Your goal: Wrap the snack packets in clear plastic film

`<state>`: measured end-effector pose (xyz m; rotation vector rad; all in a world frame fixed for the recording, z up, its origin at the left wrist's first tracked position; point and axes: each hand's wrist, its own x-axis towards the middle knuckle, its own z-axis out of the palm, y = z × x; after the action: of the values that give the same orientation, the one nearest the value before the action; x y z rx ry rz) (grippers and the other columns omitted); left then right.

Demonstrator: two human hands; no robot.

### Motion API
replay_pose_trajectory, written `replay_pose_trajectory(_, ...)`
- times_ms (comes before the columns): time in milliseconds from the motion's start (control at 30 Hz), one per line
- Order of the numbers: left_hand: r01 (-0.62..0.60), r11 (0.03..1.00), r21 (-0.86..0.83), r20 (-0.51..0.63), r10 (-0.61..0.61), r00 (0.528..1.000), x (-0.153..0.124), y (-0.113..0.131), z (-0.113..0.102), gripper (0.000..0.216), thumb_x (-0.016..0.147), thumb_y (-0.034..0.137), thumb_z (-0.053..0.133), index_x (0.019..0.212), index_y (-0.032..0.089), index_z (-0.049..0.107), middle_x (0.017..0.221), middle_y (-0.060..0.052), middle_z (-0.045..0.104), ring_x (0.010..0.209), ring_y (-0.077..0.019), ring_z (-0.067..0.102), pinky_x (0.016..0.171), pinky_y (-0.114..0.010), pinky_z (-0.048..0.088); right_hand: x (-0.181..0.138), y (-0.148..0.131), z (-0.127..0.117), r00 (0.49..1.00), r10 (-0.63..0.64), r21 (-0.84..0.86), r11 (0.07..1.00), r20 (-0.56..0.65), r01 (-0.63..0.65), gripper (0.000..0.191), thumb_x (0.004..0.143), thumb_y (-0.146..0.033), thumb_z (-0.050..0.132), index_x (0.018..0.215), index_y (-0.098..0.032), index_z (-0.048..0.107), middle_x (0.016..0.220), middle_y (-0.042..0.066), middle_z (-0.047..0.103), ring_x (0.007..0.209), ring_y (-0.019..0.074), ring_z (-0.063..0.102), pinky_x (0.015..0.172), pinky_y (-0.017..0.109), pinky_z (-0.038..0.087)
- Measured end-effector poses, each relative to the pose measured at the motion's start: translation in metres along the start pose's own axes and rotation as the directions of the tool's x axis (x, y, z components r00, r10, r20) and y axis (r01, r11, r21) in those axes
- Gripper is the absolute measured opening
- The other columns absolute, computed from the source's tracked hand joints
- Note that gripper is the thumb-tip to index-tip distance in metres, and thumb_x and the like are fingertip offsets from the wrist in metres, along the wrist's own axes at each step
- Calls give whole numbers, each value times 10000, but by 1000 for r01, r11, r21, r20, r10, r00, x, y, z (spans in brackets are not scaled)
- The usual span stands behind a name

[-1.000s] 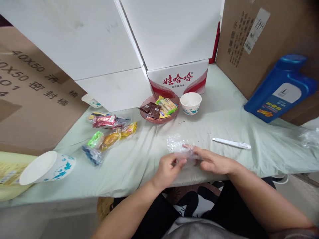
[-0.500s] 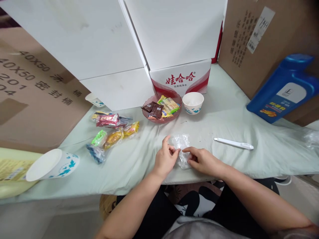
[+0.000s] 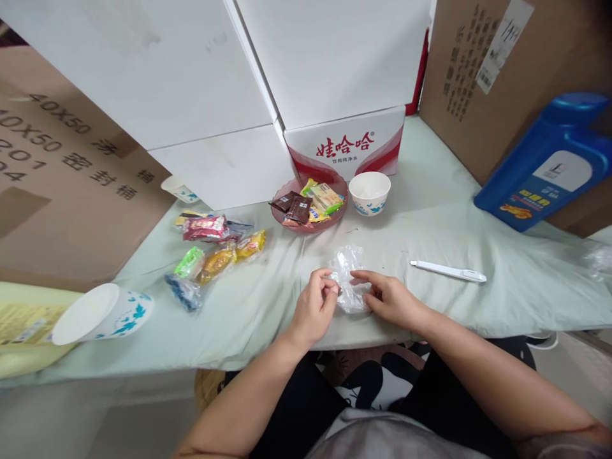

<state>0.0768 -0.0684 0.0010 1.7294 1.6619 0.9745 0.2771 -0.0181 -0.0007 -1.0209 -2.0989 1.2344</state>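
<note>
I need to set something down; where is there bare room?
Bare cloth lies between the paper cup beside the pink bowl and the blue bottle, and between the wrapped snacks and left hand. Crowded: among those snacks, and where clear plastic lies between left and right hand.

I face a table [image 3: 444, 236] draped in creased pale green. White boxes [image 3: 201, 70] stand stacked along its far side, between a large brown carton [image 3: 62, 159] at left and a second carton [image 3: 507, 121] at right. Pale grey floor [image 3: 586, 376] shows at near right, in soft light.
</note>
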Motion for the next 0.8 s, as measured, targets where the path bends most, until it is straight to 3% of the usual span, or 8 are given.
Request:
replay_pose_trajectory(100,42,991,-125,126,-26,992,1,2,-3,442,895,344,531,1288,200,388,956,-38,670,721,-137,584,711,-286,460,-1,2,0,1000,-24,69,997,-18,25,581,793,-99,458,1363,-211,477,1277,86,637,608,85,555,670,264,512)
replay_pose_trajectory(200,149,945,-291,290,-61,955,2,3,-4,593,807,327,646,1327,210,388,869,-2,646,650,-106,543,648,-246,443,-1,1,0,1000,-20,-10,1000,-21,20,595,791,-89,461,1369,-225,481,1303,86,624,696,114,624,744,298,529)
replay_pose_trajectory(333,193,932,-306,416,-52,908,4,3,-12,397,751,219,663,1137,190,577,735,18,620,646,-109,561,633,-229,445,1,-1,0,1000,-11,-156,988,-14,9,581,797,-90,472,1363,-218,505,1299,85,630,943,191,673,869,359,523)
replay_pose_trajectory(500,32,986,-164,693,92,715,4,6,-34,200,756,140,628,942,190,682,782,1,692,704,-121,616,677,-227,469,3,-1,1,999,-24,-213,977,24,29,570,798,-73,465,1348,-208,527,1299,76,633,1109,219,639,953,380,498)
replay_pose_trajectory(567,-32,996,-87,638,80,766,6,6,-39,130,786,175,630,902,194,685,805,3,695,719,-123,617,669,-224,461,2,-2,-1,998,-39,-208,977,56,50,557,799,-72,465,1332,-209,547,1285,70,643,1103,216,644,958,376,496)
replay_pose_trajectory(667,-85,992,94,343,48,938,12,1,-42,85,853,238,573,819,190,635,819,2,670,732,-132,596,637,-232,437,1,-5,-5,992,-45,-181,981,114,66,551,788,-63,468,1312,-203,570,1243,63,668,1046,202,666,931,349,505)
replay_pose_trajectory(733,-88,979,182,195,51,979,15,-4,-42,95,866,240,536,800,192,583,809,7,648,708,-133,577,627,-242,432,0,-8,-7,986,-59,-162,983,156,85,553,785,-55,463,1306,-203,576,1217,58,681,1004,187,676,904,326,508)
replay_pose_trajectory(800,-85,971,225,151,51,987,17,-9,-41,54,855,220,522,817,198,553,806,14,641,672,-129,565,621,-251,433,-1,-10,-10,977,-85,-164,979,196,118,546,790,-55,461,1298,-212,584,1188,53,692,963,177,679,881,318,507)
